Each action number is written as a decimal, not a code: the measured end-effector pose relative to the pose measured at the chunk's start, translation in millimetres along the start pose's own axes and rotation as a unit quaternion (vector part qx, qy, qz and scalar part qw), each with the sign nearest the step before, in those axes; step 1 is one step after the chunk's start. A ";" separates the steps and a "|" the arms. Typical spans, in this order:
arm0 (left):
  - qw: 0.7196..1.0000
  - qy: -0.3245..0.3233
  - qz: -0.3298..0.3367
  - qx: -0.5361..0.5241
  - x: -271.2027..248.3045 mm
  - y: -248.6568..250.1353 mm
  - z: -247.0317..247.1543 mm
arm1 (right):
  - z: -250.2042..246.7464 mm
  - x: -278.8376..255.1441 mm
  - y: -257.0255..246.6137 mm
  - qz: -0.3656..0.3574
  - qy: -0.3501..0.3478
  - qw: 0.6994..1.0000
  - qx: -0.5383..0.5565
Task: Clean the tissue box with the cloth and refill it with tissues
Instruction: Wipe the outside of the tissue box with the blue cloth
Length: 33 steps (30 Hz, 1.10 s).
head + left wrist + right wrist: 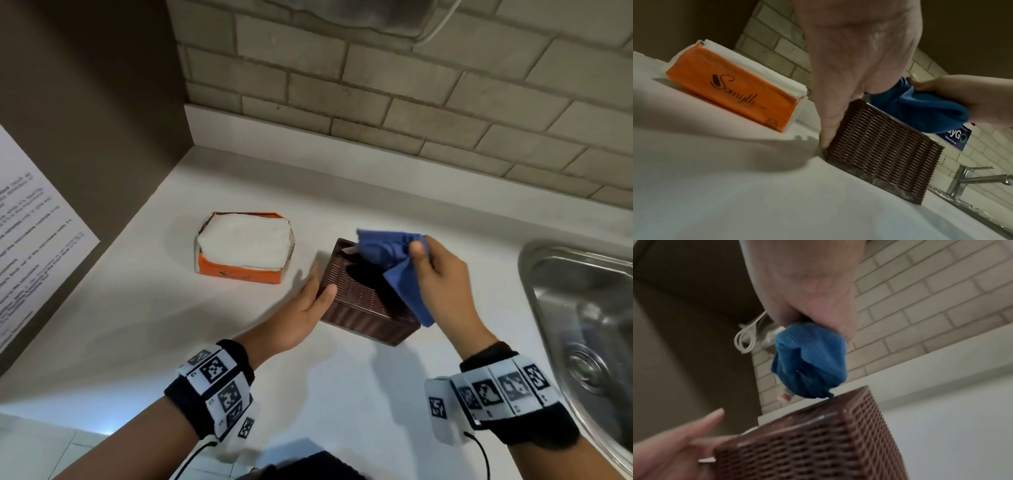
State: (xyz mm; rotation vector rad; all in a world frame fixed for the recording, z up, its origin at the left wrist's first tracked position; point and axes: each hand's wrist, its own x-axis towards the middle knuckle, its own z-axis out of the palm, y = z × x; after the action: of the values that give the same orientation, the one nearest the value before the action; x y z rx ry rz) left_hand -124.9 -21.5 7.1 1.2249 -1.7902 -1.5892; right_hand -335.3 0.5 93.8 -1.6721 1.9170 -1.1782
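A brown woven tissue box [359, 294] [879, 146] [818, 443] stands on the white counter [308, 377]. My left hand [305, 308] [849, 65] rests with straight fingers against the box's left side, steadying it. Above the box's top, my right hand [442, 274] [807, 288] grips a bunched blue cloth [394, 260] [920, 105] [812, 360]; a corner of it hangs down over the box's right side. An opened orange pack of white tissues [245, 248] [731, 91] lies left of the box.
A steel sink [582, 325] is set into the counter at the right, with a tap [972, 180] behind it. A brick-tile wall [376, 85] runs along the back, and a brown panel with a printed sheet [34, 233] closes the left side.
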 end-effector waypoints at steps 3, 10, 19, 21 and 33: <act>1.000 0.015 -0.008 -0.019 6.9 13.1 1.8 | -10.3 -4.8 1.6 -0.005 0.047 0.998 -0.028; 0.991 0.066 0.041 0.107 42.6 27.0 6.6 | 26.6 -29.9 37.1 -0.097 -0.220 0.927 -0.289; 0.964 0.178 0.058 0.188 41.0 16.5 27.4 | 18.5 -24.2 39.4 -0.002 -0.141 0.970 -0.197; 0.962 0.183 0.061 0.193 40.3 18.1 29.7 | 29.8 -41.5 29.6 -0.062 -0.152 0.954 -0.252; 0.967 0.180 0.058 0.174 38.4 22.9 34.1 | 31.7 -66.4 26.5 -0.087 -0.152 0.951 -0.255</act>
State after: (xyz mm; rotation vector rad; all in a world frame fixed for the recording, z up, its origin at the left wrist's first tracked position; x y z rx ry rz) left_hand -178.9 -36.2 12.3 1.4254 -1.9003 -0.9375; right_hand -313.3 50.0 37.5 -2.1703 2.0079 -0.4409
